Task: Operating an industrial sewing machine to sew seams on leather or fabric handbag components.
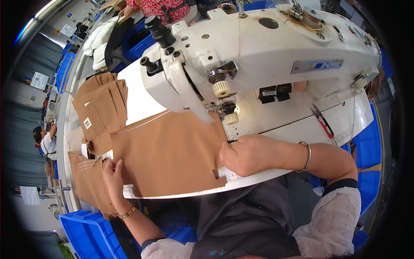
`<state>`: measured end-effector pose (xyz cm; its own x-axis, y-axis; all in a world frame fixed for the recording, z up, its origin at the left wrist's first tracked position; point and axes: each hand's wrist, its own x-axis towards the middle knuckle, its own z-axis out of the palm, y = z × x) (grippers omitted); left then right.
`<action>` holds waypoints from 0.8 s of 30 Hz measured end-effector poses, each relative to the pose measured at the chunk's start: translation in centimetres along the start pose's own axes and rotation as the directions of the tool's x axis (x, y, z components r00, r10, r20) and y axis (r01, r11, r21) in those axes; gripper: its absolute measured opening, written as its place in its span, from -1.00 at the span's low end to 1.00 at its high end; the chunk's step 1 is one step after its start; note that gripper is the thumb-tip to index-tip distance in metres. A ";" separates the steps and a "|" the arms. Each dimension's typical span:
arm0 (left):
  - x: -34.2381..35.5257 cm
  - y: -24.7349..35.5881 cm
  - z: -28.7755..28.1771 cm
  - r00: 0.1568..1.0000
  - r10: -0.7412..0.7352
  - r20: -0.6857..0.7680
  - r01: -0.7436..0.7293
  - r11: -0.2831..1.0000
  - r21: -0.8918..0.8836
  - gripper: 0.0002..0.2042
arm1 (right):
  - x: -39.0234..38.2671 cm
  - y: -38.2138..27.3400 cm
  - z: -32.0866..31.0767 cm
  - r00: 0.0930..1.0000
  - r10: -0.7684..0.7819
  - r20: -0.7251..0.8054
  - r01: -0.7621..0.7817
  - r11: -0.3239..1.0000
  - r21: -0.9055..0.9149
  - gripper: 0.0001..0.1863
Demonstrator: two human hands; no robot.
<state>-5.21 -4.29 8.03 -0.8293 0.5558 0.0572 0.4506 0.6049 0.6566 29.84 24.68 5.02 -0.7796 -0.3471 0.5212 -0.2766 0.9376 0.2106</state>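
A large brown fabric panel [168,151] lies flat on the white sewing table, its far right part under the head of the sewing machine [258,39]. My right hand [246,154] is closed at the panel's right edge, with the fingertips curled under and partly hidden. At the panel's left edge, my left hand [113,176] has its thumb and fingers closed on brown fabric, beside a pile of brown pieces with white lines [88,172]. Which layer it grips is hard to make out. A notch shows at the panel's near right corner.
Stacked brown pieces with pockets [101,103] lie at the far left. Red-handled thread snips [323,121] and black labels [274,93] rest on the table right of the needle. Blue bins [92,235] stand below. Other people sit beyond, one in a red patterned top [157,9].
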 end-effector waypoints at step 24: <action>-18.1 19.5 7.7 -0.025 0.976 0.216 0.785 0.153 -0.601 -0.63 | -6.4 6.0 -4.9 0.818 0.561 -0.129 -0.562 0.729 -0.391 -0.83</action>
<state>21.16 1.84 13.98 0.5316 0.7000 0.4768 -0.7803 0.1858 0.5971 35.91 32.42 7.02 -0.7204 0.2394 0.6509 0.4556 0.8710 0.1840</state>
